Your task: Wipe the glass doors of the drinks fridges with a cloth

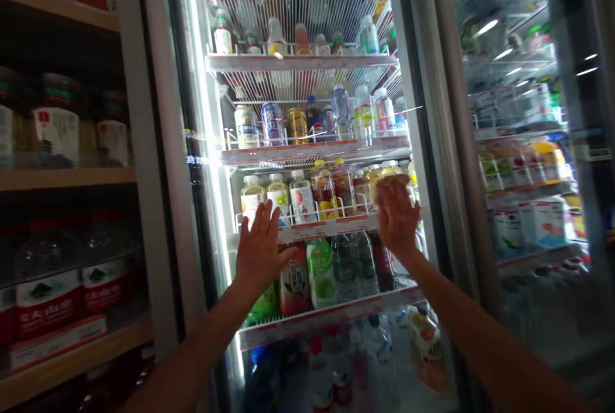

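A lit drinks fridge [307,150] stands in front of me, its wire shelves packed with bottles and cans. My left hand [262,250] is spread flat, fingers apart, at the front edge of the middle shelf [327,228], below several pale juice bottles [276,198]. My right hand [396,214] is raised at the right end of the same shelf, palm forward, in front of the yellow-capped bottles [336,186]. Neither hand holds anything. I cannot tell whether glass lies between my hands and the shelf.
Left of the fridge, wooden shelves [67,177] carry jars and large water bottles [48,285]. A second glass-door fridge [523,144] stands to the right with cartons and bottles. Green and red bottles [319,269] fill the shelf below my hands.
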`<state>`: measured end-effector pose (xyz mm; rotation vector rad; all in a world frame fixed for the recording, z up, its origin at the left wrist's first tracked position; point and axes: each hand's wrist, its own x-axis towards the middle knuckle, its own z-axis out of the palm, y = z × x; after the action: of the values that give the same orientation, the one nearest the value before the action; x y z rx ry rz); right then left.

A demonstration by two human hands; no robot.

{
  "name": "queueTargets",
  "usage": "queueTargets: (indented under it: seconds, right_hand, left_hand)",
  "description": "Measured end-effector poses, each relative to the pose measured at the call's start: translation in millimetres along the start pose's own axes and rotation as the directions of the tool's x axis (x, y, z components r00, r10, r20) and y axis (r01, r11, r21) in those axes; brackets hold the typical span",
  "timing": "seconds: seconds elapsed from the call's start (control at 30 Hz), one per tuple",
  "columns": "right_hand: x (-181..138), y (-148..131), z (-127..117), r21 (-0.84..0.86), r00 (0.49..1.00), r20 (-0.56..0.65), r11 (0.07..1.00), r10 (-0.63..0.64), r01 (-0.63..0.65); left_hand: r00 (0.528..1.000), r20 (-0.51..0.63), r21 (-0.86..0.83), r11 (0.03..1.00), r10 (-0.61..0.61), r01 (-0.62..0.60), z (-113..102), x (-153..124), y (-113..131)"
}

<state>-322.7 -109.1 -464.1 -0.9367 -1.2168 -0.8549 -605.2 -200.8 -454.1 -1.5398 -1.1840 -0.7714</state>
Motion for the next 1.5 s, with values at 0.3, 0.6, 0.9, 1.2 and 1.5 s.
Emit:
queueTargets:
  seconds: [0.3, 0.6, 0.9, 1.2, 1.5]
  right_hand:
    - [-35.0, -69.1, -3.4, 0.185, 0.884, 0.189, 0.9, -0.427, 0.395]
    - [-38.2, -3.7, -4.6, 0.04, 0.993, -0.029, 0.993, 0.114, -0.113]
    - [-69.2, -17.3, -15.8, 0.087, 0.984, 0.092, 0.986, -0.153, 0.145]
    - [-107.1, -60.8, -19.7, 0.213, 0.901, 0.245, 0.926, -0.358, 0.311]
    - [-101.7, 18.0, -22.3, 0.065, 0.995, -0.017, 0.993, 0.095, -0.094]
  left_hand:
    - [0.999, -0.03, -0.056, 0.998, -0.019, 0.017, 5.8, -6.0, 20.6]
    - [1.0, 0.008, -0.041, 0.999, -0.018, 0.018, 9.7, -32.8, 26.2]
    - [0.997, 0.061, -0.024, 0.999, 0.05, -0.049, 8.2, -49.3, 35.6]
    - [0.992, 0.117, -0.073, 0.997, 0.046, -0.037, 10.8, -65.2, 51.1]
    - [0.995, 0.099, -0.099, 0.995, 0.029, -0.019, 17.3, -83.8, 64.3]
